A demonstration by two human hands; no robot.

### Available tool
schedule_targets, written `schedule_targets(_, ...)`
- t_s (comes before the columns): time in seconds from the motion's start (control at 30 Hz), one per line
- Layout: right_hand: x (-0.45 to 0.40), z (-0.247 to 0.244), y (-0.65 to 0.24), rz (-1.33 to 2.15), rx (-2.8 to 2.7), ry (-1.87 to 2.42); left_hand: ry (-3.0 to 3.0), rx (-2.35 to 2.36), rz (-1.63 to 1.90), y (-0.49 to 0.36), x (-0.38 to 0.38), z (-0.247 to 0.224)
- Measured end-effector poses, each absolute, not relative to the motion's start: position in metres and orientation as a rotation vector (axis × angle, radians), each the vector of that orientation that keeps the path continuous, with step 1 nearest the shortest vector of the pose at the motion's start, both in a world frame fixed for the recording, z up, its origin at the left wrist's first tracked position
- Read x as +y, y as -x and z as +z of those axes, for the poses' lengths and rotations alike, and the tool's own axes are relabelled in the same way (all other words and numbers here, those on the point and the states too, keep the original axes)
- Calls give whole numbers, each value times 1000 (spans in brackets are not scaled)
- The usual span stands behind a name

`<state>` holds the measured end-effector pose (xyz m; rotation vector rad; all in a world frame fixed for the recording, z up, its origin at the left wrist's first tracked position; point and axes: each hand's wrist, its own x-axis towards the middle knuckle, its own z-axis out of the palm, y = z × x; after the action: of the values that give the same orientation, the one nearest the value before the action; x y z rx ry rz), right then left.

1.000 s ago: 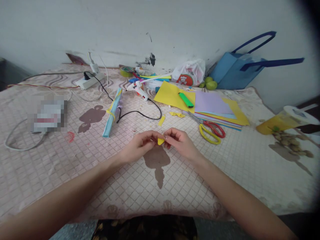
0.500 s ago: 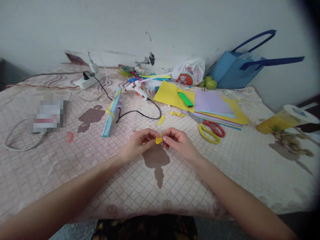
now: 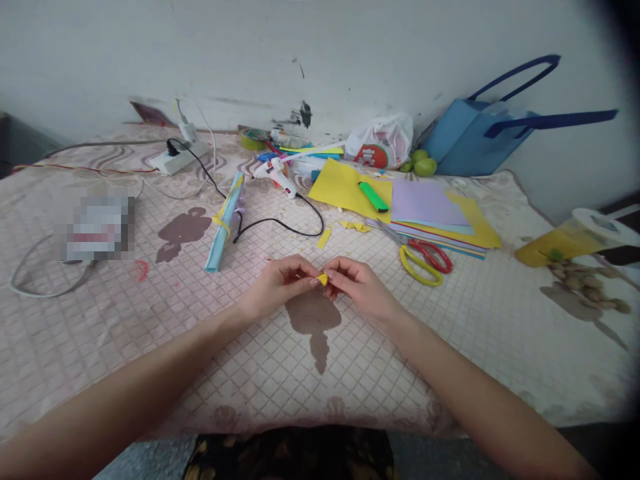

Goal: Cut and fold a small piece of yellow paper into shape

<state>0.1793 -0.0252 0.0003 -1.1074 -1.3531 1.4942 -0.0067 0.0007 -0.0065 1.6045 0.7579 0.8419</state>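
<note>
Left-hand grip (image 3: 283,285) and right-hand grip (image 3: 361,288) met fingertip to fingertip, both pinching one small piece of yellow paper (image 3: 323,279) between thumb and forefinger, over the central part of the cloth-covered tabletop (image 3: 240,373). Part of that piece was hidden behind the fingers. Just beyond the hands, toward the far edge, lay a yellow paper strip (image 3: 324,237) and some folded yellow scraps (image 3: 355,227). Scissors (image 3: 413,245) with one red and one yellow handle lay to the right, blades pointing toward the far edge, just beside a stack of coloured paper (image 3: 425,200). A green utility knife (image 3: 373,197) rested on a yellow sheet (image 3: 333,183). A white glue gun (image 3: 280,179), its black cord looping toward the near edge, sat left of that sheet, and a light-blue paper roll (image 3: 228,210) wound with yellow lay nearer the left edge. A blue bag (image 3: 465,137) stood by the far right corner.
</note>
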Motion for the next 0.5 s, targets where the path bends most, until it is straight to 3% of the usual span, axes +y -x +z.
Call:
schedule_targets(0.2,-24,-3,-181,1558,-1318,1062,-1639,787,795,8,2,-9)
schedule_targets(0.5,-26,-6,-179,1365,-1499,1105,-1678,812,809,6,-1,-9)
